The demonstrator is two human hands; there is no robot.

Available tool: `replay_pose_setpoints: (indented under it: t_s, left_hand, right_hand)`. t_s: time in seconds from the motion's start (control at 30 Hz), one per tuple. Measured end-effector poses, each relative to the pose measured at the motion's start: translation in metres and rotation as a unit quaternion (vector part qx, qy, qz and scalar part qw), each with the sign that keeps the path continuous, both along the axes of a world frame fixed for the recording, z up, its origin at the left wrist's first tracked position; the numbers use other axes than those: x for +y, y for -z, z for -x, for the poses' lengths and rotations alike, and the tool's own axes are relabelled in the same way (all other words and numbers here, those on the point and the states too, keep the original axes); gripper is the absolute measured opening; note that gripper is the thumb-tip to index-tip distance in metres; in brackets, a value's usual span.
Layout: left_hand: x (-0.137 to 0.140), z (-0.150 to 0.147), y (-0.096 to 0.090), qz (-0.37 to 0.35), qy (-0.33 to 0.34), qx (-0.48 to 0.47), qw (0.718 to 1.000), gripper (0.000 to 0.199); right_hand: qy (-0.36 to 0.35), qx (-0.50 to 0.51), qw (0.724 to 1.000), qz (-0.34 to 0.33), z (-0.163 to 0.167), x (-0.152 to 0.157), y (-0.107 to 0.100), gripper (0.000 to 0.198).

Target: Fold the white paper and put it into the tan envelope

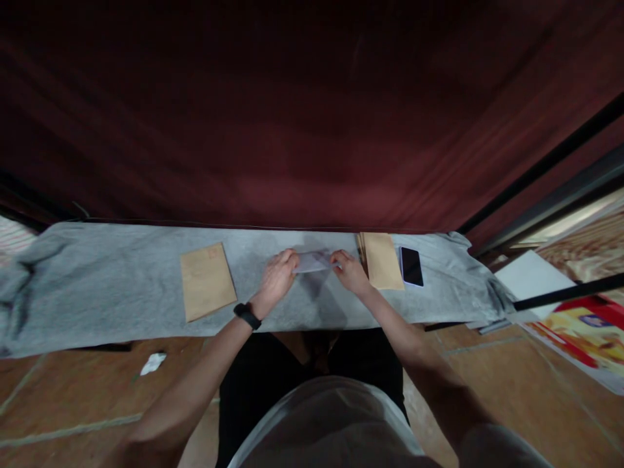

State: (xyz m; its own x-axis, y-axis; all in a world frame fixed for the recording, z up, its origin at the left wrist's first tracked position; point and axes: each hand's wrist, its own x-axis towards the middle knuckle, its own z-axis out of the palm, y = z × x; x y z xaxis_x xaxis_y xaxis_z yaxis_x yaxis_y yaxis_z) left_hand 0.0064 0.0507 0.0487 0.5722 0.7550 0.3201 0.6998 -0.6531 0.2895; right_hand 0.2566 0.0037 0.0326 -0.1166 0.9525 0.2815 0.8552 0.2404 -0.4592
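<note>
My left hand [277,278] and my right hand [350,272] both grip a pale folded sheet of paper [312,261], one at each end, just above a grey cloth [107,292] that covers a low bench. A black band sits on my left wrist. A single brown envelope [207,281] lies flat on the cloth to the left of my hands. A stack of brown envelopes [381,260] lies right beside my right hand.
A dark phone [411,266] lies on the cloth to the right of the stack. A dark red curtain [292,110] hangs behind. A white scrap [153,363] lies on the tiled floor; white sheets and a colourful poster [585,331] lie at right.
</note>
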Motion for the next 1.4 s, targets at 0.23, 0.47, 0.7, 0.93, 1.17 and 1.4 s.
replay_pose_setpoints:
  t_s: [0.23, 0.47, 0.7, 0.93, 1.17, 1.4]
  left_hand:
    - [-0.054, 0.014, 0.06, 0.038, 0.037, 0.112, 0.992, 0.051]
    - [-0.067, 0.005, 0.063, 0.074, 0.02, 0.11, 0.991, 0.051]
    - [-0.061, -0.043, 0.079, 0.06, -0.001, 0.103, 0.993, 0.053]
    - [-0.058, -0.043, 0.096, 0.062, 0.0, 0.117, 0.991, 0.055]
    - [-0.062, -0.032, 0.096, 0.059, 0.004, 0.124, 0.991, 0.057]
    - [-0.071, -0.01, 0.095, 0.047, -0.051, 0.098, 0.993, 0.059]
  right_hand:
    - [-0.029, -0.066, 0.997, 0.033, 0.017, -0.066, 0.065, 0.039]
    - [-0.027, -0.036, 0.999, 0.027, 0.017, -0.08, 0.08, 0.044]
    - [-0.039, -0.003, 0.999, 0.03, 0.013, -0.083, 0.078, 0.053]
    - [0.002, 0.012, 0.999, 0.041, 0.034, -0.056, 0.063, 0.043]
    - [-0.001, -0.105, 0.993, 0.053, 0.07, -0.046, 0.082, 0.054]
    - [0.018, -0.122, 0.992, 0.03, 0.057, -0.055, 0.087, 0.055]
